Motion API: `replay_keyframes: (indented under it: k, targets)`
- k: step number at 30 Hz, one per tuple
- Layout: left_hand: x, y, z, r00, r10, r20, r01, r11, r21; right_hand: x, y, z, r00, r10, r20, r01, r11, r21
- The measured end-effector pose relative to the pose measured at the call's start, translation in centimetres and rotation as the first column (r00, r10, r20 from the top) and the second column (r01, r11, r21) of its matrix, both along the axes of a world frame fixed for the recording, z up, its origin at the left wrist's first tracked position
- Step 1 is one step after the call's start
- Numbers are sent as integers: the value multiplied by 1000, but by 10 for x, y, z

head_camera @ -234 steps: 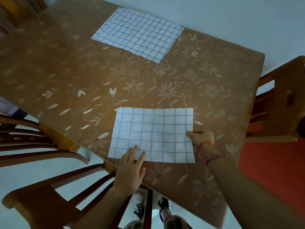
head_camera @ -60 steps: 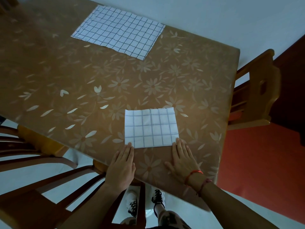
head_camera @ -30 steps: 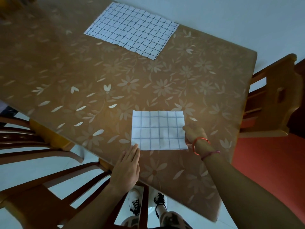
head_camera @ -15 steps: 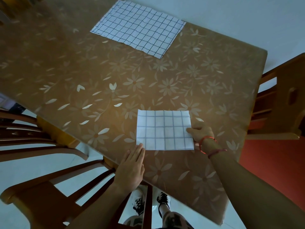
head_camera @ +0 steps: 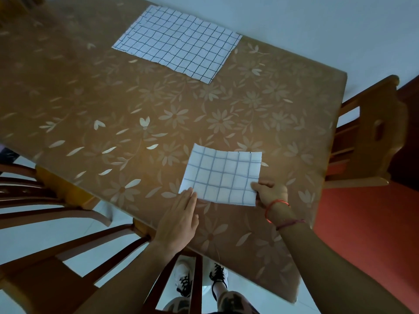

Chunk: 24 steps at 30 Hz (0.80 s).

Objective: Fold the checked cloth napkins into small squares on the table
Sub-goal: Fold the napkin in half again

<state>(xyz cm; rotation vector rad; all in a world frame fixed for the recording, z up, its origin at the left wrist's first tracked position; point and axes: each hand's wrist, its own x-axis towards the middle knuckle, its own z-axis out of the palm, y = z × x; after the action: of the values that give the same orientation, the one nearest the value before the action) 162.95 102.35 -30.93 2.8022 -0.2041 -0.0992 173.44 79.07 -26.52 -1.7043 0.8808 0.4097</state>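
A folded white napkin with blue checks (head_camera: pixel 223 176) is near the table's front edge, its left side curling up off the surface. My right hand (head_camera: pixel 271 192) pinches its near right corner between thumb and fingers. My left hand (head_camera: pixel 179 220) lies flat on the table, fingers together, with the fingertips touching the napkin's near left corner. A second checked napkin (head_camera: pixel 179 43), white with dark lines, lies spread flat and unfolded at the far side of the table.
The table (head_camera: pixel 113 105) has a brown cover with pale flowers. Wooden chairs stand at the right (head_camera: pixel 374 137), at the left (head_camera: pixel 45 200) and right below me (head_camera: pixel 68 268). A red floor patch (head_camera: pixel 374 234) lies to the right.
The folded napkin was flat on the table; now my right hand has pinched its near right corner and it is lifting and tilting. My left hand slid forward to its near left corner.
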Motion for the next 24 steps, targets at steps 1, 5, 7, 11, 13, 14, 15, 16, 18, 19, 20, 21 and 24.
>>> replay_keyframes:
  k: [1,5,7,11,13,14,15,16,18,19,20,21,24]
  targets:
    - [3,-5,3,1000,-16,-1,16,1000,-5,-4,1,-1,999,-39,14,39,999,17]
    - [11,-26,17,998,-61,2,61,998,-13,-19,11,2,983,-180,20,175,971,166]
    - [14,-33,24,999,-44,-3,44,999,-14,-25,18,8,984,-175,-25,175,952,250]
    - [17,-38,24,999,-36,-30,34,998,-48,-33,27,16,983,-146,-110,177,911,373]
    - [17,-37,21,999,-27,-21,26,998,-63,-37,30,17,983,-105,-150,159,893,422]
    - [18,-36,21,1000,-21,-20,20,997,-72,-38,31,17,984,-76,-160,141,885,444]
    - [19,-35,20,1000,-18,-19,17,997,-73,-40,31,19,985,-35,-169,111,881,461]
    - [19,-34,20,1000,-19,-10,19,998,-64,-42,31,18,986,7,-165,74,876,477]
    - [20,-30,17,999,-39,5,39,999,-14,-45,30,19,984,110,-138,-26,863,504]
    - [20,-28,14,999,-50,10,50,999,4,-46,29,20,980,161,-118,-79,854,515]
    - [20,-25,10,998,-56,9,56,998,2,-47,27,20,974,202,-100,-123,849,513]
    - [20,-23,7,998,-57,6,57,998,-11,-47,23,18,971,224,-83,-153,852,500]
    - [19,-12,2,996,-81,23,82,995,-58,-49,14,12,960,275,-48,-231,880,416]
